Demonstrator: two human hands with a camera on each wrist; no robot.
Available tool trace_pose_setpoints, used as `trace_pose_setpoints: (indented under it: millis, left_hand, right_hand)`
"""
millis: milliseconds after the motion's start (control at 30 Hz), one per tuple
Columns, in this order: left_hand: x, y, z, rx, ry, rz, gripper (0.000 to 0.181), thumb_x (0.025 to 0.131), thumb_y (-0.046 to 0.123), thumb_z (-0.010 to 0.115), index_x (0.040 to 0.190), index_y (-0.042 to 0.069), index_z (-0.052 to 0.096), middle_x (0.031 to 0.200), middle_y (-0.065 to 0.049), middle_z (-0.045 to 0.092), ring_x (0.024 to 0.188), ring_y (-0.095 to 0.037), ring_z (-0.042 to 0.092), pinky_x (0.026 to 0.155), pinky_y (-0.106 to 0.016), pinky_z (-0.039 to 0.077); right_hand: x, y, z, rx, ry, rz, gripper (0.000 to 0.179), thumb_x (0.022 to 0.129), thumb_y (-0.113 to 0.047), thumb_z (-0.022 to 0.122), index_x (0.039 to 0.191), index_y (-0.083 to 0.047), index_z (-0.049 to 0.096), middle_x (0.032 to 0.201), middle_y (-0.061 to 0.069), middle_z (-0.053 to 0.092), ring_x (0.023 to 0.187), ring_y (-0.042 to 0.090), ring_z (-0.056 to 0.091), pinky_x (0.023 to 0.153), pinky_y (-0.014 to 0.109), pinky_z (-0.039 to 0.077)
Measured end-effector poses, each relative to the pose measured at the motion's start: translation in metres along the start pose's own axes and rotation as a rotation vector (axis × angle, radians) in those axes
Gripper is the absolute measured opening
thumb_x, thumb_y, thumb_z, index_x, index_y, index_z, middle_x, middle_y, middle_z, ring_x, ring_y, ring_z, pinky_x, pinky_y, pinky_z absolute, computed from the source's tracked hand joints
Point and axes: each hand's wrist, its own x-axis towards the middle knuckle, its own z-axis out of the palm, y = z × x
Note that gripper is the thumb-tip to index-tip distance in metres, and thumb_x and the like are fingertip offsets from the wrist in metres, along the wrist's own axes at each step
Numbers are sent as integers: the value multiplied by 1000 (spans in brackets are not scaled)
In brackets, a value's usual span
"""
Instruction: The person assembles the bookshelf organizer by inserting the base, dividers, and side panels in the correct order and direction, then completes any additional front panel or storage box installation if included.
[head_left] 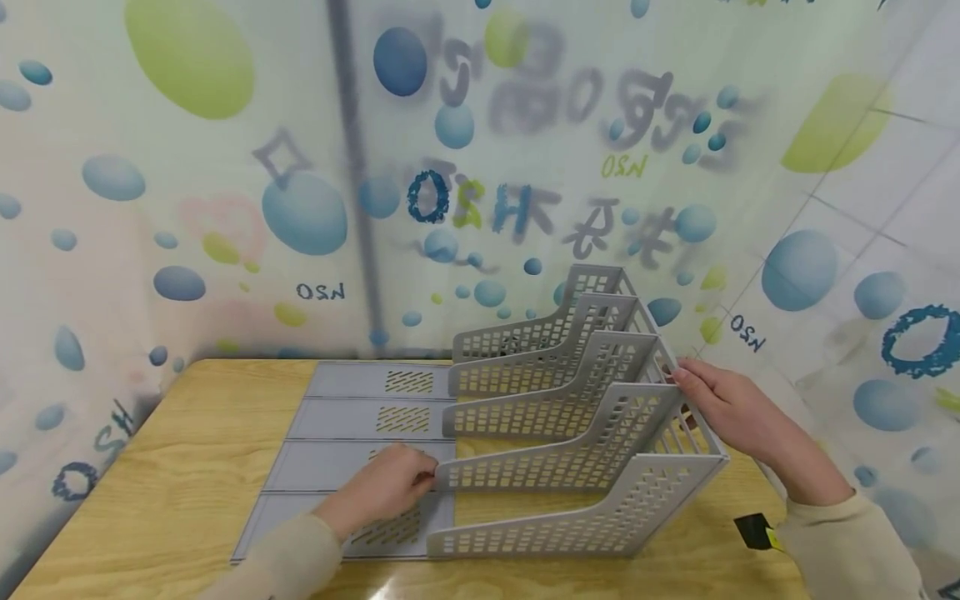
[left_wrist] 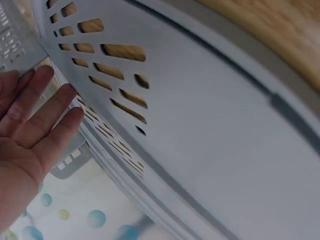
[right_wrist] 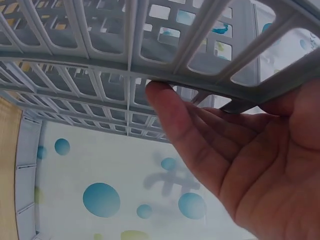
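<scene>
A grey plastic file rack (head_left: 536, 529) stands on the table, its perforated dividers upright and its slatted back at the right. Flat grey panels (head_left: 330, 462) with slotted patches extend from it to the left. My left hand (head_left: 386, 487) pinches the low front tip of a divider, second from the near side. In the left wrist view, the left hand's (left_wrist: 35, 120) other fingers lie fairly straight beside a slotted panel (left_wrist: 215, 125). With thumb and fingers, my right hand (head_left: 723, 404) grips the slatted back's edge; in the right wrist view, its fingers (right_wrist: 175, 120) reach under the slats (right_wrist: 107, 35).
The rack stands on a wood-grain table (head_left: 180, 450). A small black and yellow object (head_left: 756, 532) lies by the right sleeve. Behind the table hangs a curtain (head_left: 225, 208) patterned with blue and green spots; it also runs down the right side.
</scene>
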Motion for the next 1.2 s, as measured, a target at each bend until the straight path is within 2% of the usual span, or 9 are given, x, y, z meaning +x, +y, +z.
trace_pose_setpoints:
  millis: [100,233,333,433,500,567,667,767,1200]
  left_hand:
    - [1,0,0,31,12,13,35,92,2,71,65,17,55,59,13,53,54,3,39,49,-18,37]
    - [8,-3,-8,19,-46,-14,24,91,-1,69,72,14,64,67,10,61,61,-2,51,57,-23,47]
    - [22,-9,-15,8,-47,-106,10,91,-3,67,90,5,72,85,-1,71,77,-16,66,74,-37,56]
    - [40,-15,-17,-30,12,-215,16,94,-2,66,110,-3,71,104,-15,72,93,-29,72,85,-47,58]
    - [52,-20,-14,-34,31,-247,10,95,0,68,106,-2,70,104,-15,72,95,-30,72,85,-46,59]
    - [59,-24,-11,-23,17,-252,2,95,2,69,96,1,71,95,-11,72,86,-25,71,76,-41,60]
    - [64,-29,-7,20,-11,-239,18,94,3,70,77,6,68,72,1,64,66,-15,60,61,-32,52]
    - [64,-31,-6,33,-7,-227,20,94,2,70,74,6,70,63,5,56,58,-11,48,55,-29,43]
    - [57,-31,-6,71,20,-171,19,95,2,71,77,8,72,67,4,63,57,-8,49,55,-27,44]
  right_hand:
    - [0,1,1,22,11,6,51,114,-20,36,148,19,39,137,40,55,103,39,71,99,64,48]
    - [0,2,2,53,22,8,51,114,-20,37,147,18,40,145,42,45,135,61,42,104,71,39]
    - [0,3,3,71,22,7,50,114,-19,36,147,18,41,142,41,49,129,58,50,101,68,44]
    - [-1,4,4,73,32,2,47,113,-16,38,145,17,45,136,37,58,113,44,67,93,53,55]
    - [-1,4,4,88,38,0,45,113,-15,39,144,16,48,133,34,61,105,31,71,88,42,58]
    - [-2,4,5,116,45,-2,42,113,-15,39,141,14,52,123,29,68,90,15,71,77,31,58]
    - [-1,4,7,147,50,-5,39,113,-14,40,137,11,56,115,22,72,82,5,67,71,27,57]
    - [-1,3,8,149,59,-7,36,113,-13,40,135,9,58,110,18,73,79,4,64,68,28,56]
    - [2,2,6,109,53,11,40,113,-14,39,140,10,55,121,25,70,86,14,69,70,28,56]
